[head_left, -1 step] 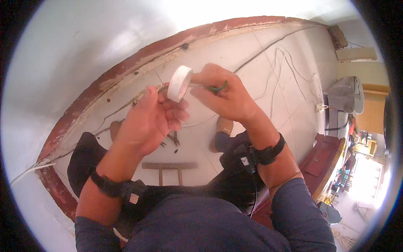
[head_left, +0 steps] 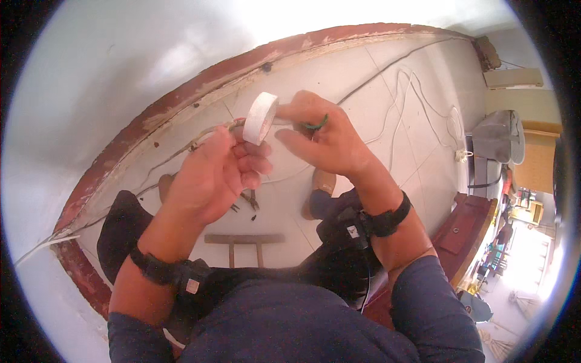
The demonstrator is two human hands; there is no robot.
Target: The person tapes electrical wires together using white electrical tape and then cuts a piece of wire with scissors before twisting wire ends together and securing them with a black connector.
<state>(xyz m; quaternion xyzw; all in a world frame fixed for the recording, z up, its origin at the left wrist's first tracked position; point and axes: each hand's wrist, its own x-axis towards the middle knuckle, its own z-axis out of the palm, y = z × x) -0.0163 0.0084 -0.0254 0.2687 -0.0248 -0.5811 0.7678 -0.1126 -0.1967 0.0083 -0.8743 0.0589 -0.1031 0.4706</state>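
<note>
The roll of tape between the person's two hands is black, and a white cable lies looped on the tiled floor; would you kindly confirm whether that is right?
Not quite: the head view shows that the roll of tape between the left hand and right hand is white; the white cable does lie looped on the tiled floor.

Bright glare at far right, soft shadow on wall [head_left: 109, 115], fisheye-bent edges

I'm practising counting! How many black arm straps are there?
2: one black strap around the left forearm, another black strap around the right forearm.
</note>
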